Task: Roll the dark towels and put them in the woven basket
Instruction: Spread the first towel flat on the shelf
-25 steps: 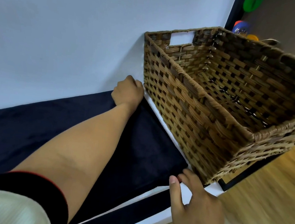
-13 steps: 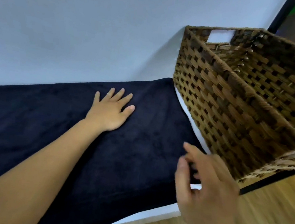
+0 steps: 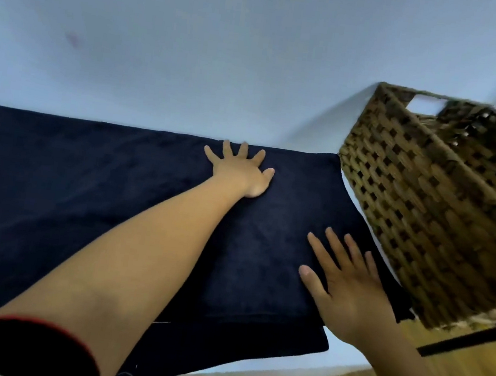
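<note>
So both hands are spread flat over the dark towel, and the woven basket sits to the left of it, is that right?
Not quite. The head view shows the woven basket on the right of the dark towel, not the left. The rest holds: the left hand and right hand are both spread flat over it.

A short black sleeve (image 3: 20,350) with a thin red edge (image 3: 45,326) covers the left upper arm. Below it the forearm and left hand (image 3: 240,173) are bare; the right hand (image 3: 349,291) and its forearm are bare too.
</note>
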